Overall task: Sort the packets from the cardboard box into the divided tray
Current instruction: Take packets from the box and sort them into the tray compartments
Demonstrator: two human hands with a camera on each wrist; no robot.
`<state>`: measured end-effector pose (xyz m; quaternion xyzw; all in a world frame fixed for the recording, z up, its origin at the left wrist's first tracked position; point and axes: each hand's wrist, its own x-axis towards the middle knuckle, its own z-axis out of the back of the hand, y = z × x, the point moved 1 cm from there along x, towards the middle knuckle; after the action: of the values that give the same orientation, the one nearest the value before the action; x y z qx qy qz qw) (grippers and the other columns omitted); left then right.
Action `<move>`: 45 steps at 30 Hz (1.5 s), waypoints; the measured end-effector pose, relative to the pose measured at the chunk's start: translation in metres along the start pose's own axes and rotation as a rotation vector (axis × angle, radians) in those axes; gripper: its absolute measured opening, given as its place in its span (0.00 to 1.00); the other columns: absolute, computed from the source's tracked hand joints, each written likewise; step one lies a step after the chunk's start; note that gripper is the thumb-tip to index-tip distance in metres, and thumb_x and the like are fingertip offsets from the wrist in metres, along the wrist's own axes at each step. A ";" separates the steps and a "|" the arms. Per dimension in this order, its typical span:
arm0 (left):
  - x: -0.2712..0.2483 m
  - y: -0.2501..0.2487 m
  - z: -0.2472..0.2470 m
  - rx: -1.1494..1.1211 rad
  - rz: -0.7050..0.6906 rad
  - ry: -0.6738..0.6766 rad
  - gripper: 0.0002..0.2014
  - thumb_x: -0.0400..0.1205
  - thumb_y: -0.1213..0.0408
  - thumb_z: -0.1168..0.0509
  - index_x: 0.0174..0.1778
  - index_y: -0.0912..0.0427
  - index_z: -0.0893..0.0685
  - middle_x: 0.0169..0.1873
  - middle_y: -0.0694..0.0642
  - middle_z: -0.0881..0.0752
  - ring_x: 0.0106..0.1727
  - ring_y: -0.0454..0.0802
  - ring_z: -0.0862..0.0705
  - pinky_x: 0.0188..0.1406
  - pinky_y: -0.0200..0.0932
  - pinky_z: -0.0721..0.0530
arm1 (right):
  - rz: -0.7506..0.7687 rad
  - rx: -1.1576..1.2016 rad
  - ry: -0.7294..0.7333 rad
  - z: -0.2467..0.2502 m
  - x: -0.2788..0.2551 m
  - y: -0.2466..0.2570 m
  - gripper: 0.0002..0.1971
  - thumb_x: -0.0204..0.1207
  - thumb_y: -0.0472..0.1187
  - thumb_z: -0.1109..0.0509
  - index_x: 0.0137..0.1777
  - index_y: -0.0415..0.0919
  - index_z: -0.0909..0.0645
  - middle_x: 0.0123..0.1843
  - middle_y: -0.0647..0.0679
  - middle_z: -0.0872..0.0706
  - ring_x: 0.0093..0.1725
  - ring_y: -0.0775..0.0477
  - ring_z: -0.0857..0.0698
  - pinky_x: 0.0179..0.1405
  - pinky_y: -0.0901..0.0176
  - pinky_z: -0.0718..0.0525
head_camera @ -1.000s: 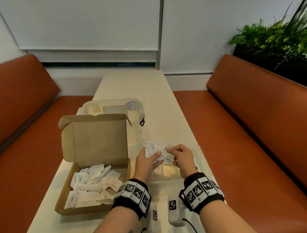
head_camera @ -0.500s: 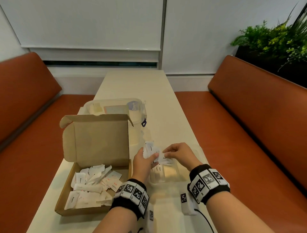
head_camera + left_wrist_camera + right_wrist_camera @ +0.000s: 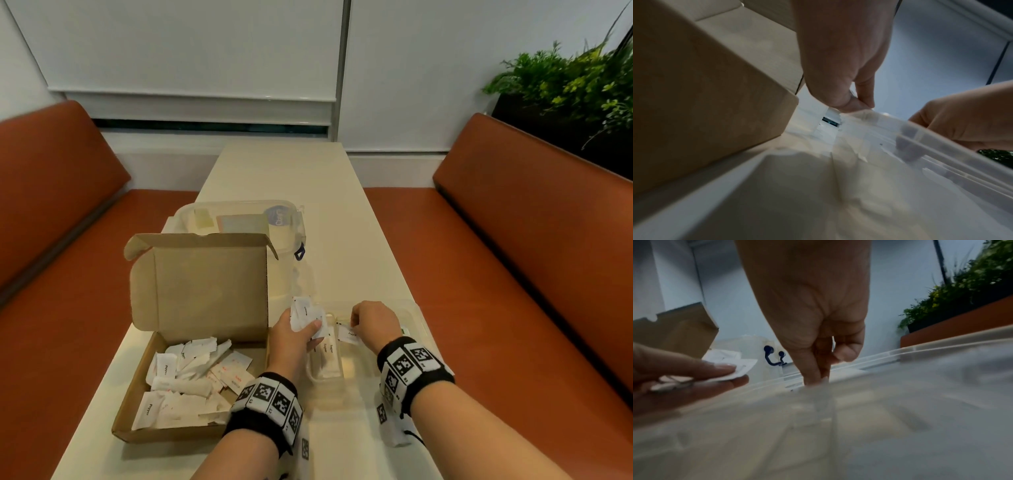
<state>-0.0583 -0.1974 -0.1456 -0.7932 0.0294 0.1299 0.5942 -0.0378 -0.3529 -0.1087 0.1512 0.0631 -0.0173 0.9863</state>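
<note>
The open cardboard box (image 3: 191, 387) lies at my near left, with several white packets (image 3: 178, 387) loose inside. To its right sits the clear divided tray (image 3: 414, 318), and sugar sticks (image 3: 329, 353) lie in its left compartment. My left hand (image 3: 301, 329) grips a bunch of white packets (image 3: 305, 313) over the tray's left edge; the same bunch of packets (image 3: 729, 369) shows in the right wrist view. My right hand (image 3: 368, 323) pinches a single white packet (image 3: 348, 336) low over the tray's middle, with its fingertips (image 3: 816, 378) pointing down inside the tray rim (image 3: 920, 347).
A clear lidded container (image 3: 239, 222) stands behind the box's upright lid (image 3: 205, 284). The long cream table (image 3: 284, 171) runs away from me between two orange benches (image 3: 513, 257). Green plants (image 3: 565, 82) fill the far right corner.
My right hand has drawn one packet away from the bunch in my left hand and carried it right and down into the tray. My left hand has sunk a little with its packets.
</note>
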 end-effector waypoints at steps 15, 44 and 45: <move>0.001 -0.002 0.000 0.022 0.017 0.017 0.12 0.78 0.78 0.31 0.49 0.55 0.17 0.46 0.55 0.14 0.45 0.48 0.14 0.32 0.35 0.13 | 0.085 -0.199 0.173 -0.009 0.008 0.006 0.11 0.78 0.32 0.35 0.55 0.38 0.13 0.57 0.42 0.13 0.55 0.42 0.15 0.55 0.58 0.19; -0.010 -0.014 -0.014 -0.028 0.022 0.028 0.11 0.84 0.68 0.36 0.62 0.58 0.20 0.53 0.58 0.14 0.54 0.54 0.13 0.41 0.41 0.10 | -0.087 0.854 -0.063 0.008 -0.010 0.004 0.03 0.73 0.35 0.26 0.39 0.41 0.16 0.40 0.44 0.10 0.31 0.56 0.19 0.28 0.69 0.24; -0.010 -0.014 -0.014 -0.035 0.019 0.019 0.11 0.84 0.68 0.36 0.62 0.58 0.20 0.53 0.58 0.14 0.53 0.54 0.12 0.40 0.41 0.10 | -0.106 0.873 -0.077 0.007 -0.011 0.001 0.04 0.73 0.35 0.26 0.38 0.41 0.17 0.40 0.44 0.10 0.29 0.57 0.20 0.26 0.70 0.25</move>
<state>-0.0623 -0.2081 -0.1263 -0.8044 0.0402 0.1286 0.5786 -0.0478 -0.3535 -0.1007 0.5493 0.0209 -0.0986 0.8295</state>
